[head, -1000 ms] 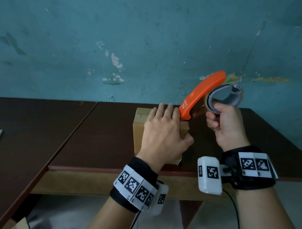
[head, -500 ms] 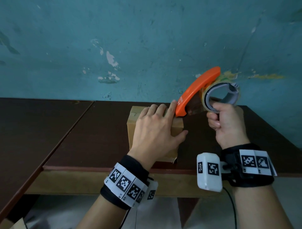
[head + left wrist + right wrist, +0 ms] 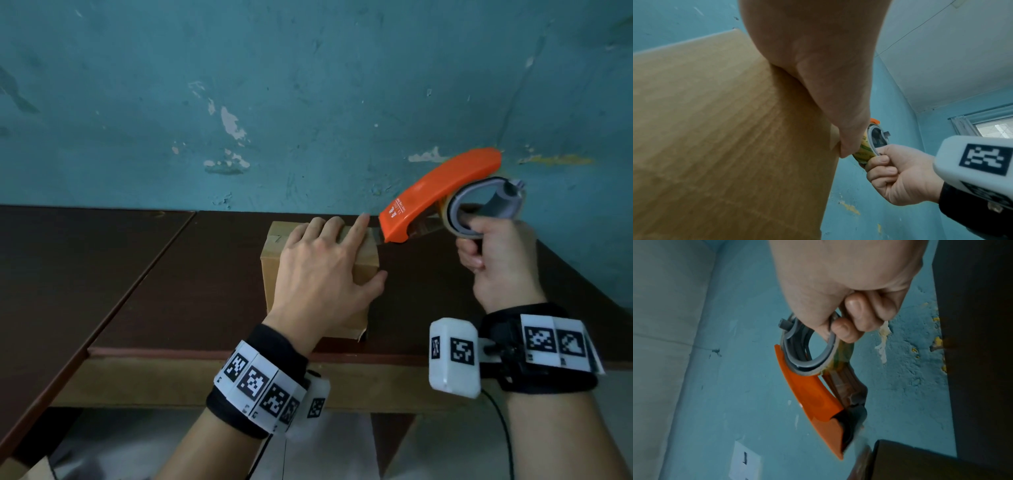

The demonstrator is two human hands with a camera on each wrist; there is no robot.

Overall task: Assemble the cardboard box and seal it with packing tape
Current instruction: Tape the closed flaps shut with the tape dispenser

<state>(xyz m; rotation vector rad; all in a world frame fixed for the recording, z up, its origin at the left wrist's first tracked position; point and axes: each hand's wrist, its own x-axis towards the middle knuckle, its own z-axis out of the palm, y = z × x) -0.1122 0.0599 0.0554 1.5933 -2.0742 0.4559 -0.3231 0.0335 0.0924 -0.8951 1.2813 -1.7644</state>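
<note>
A small brown cardboard box [image 3: 274, 270] stands near the front edge of the dark table [image 3: 205, 284]. My left hand [image 3: 325, 270] lies flat on its top, fingers straight, thumb down the right side; in the left wrist view the box wall [image 3: 725, 138] fills the left. My right hand [image 3: 496, 260] grips the grey ring of an orange tape dispenser [image 3: 442, 195], held in the air just right of the box, nose pointing at the box's far right corner. A stretch of clear tape runs from the dispenser [image 3: 813, 400] towards the box [image 3: 931, 462].
A blue-green wall [image 3: 308, 102] with flaked paint rises right behind the table. A second dark table [image 3: 68, 274] adjoins on the left. A cable [image 3: 503, 428] hangs from my right wrist band. A window [image 3: 990, 125] shows in the left wrist view.
The right hand has pulled the dispenser to the right, off the box top and away from the left fingers. The left hand stays flat on the box.
</note>
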